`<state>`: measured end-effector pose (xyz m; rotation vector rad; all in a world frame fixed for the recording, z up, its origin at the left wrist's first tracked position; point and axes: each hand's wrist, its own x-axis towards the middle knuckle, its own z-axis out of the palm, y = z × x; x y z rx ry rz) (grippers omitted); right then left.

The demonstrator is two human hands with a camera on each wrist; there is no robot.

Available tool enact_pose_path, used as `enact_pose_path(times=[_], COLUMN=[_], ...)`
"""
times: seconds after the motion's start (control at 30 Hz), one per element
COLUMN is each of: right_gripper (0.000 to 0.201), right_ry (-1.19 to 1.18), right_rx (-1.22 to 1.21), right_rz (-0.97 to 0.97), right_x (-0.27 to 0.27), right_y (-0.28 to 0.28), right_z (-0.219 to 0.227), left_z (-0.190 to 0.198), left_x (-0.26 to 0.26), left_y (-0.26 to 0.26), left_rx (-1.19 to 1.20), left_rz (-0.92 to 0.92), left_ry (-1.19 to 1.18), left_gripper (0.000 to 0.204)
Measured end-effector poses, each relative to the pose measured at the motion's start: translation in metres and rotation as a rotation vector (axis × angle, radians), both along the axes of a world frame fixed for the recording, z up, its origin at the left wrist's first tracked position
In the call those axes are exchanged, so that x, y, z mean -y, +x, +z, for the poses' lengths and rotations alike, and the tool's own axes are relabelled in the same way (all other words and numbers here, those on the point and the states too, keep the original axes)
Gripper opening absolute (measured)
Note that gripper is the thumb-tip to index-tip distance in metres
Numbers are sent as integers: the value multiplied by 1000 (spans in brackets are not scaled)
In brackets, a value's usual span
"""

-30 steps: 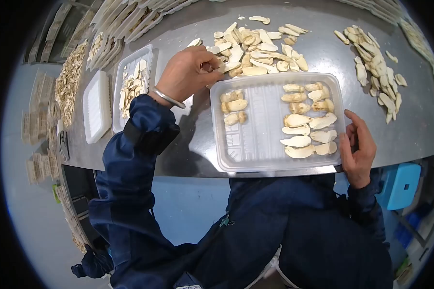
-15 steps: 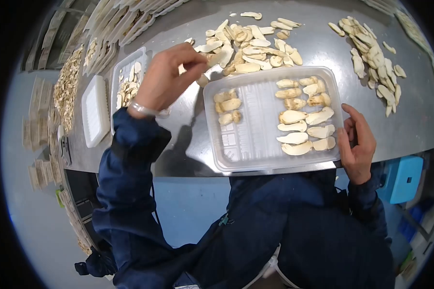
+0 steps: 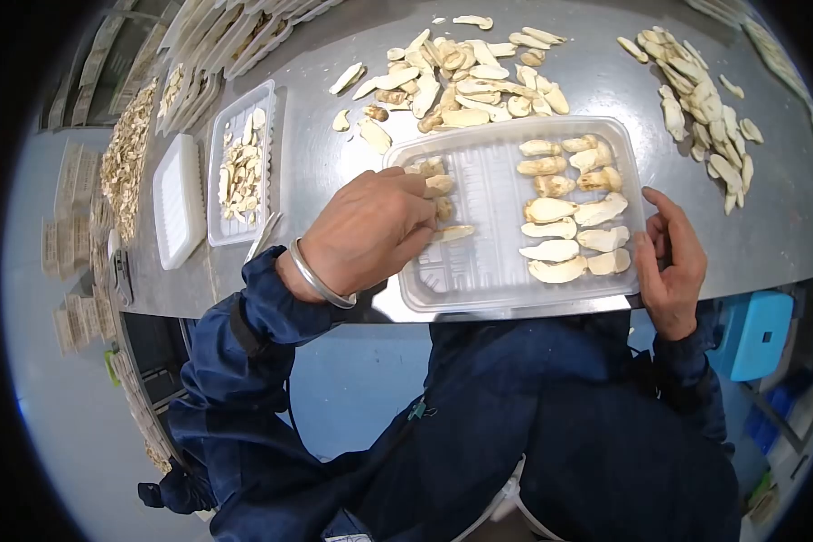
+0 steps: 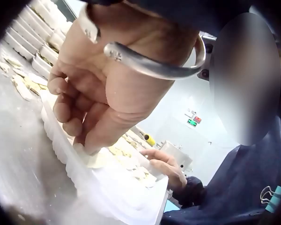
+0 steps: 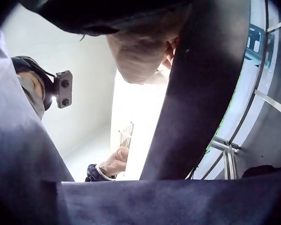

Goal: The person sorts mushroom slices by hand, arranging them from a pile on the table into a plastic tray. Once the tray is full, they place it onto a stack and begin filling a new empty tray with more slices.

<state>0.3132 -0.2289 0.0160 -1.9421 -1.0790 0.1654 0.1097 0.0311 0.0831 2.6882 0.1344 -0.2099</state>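
Observation:
My left hand (image 3: pixel 366 226) reaches over the left side of a clear plastic tray (image 3: pixel 492 305), its thumb and fingertips pinching a pale mushroom slice (image 3: pixel 453 233) low inside. The same pinched slice (image 4: pixel 96 160) shows under the fingertips in the left wrist view. Just beyond the fingers lie a few browner mushroom pieces, partly covered by the hand. Two columns of mushroom slices (image 3: pixel 551 249) fill the tray's right side. My right hand (image 3: pixel 673 271) rests against the tray's right rim, thumb and index finger touching it, the other fingers loosely bent.
Behind the tray is a loose heap of mushroom slices (image 3: pixel 479 77), with another pile (image 3: pixel 696 108) at the right. On the left stand a tray of small slices (image 3: pixel 241 230), an upturned white tray (image 3: pixel 179 203) and stacked filled trays (image 3: pixel 230 45). A blue stool (image 3: pixel 754 334) is below the table's right edge.
My left hand has moved from the heap behind the tray, toward me and right, bringing a mushroom slice into the tray's left side. The right hand stays at the rim.

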Motion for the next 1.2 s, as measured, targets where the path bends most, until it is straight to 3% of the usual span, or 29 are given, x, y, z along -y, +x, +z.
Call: enact_pose_path(times=[0.23,0.37,0.53,0.77,0.87,0.97,1.2], right_gripper=[41,41,45,52,53,54,54], right_ry=[-13,-3,12,23,7,-47,-42], right_rx=[-5,10,-12,-70,-66,-46,-68], right_rz=[-8,-8,8,30,71,74,-6], right_x=[0,-1,2,13,14,20,32], right_y=[-1,-1,0,0,1,3,9], right_z=[2,2,0,-2,2,7,6], left_z=[2,15,-6,-2,-5,-21,-27], left_x=[5,-15,-44,-42,-39,-44,-42], left_y=[0,10,45,42,47,57,72], left_rx=[25,155,374,107,161,318,266], left_rz=[115,246,147,293,325,205,199], left_ry=[69,115,150,-30,-50,4,24], left_gripper=[11,11,13,12,12,12,14])
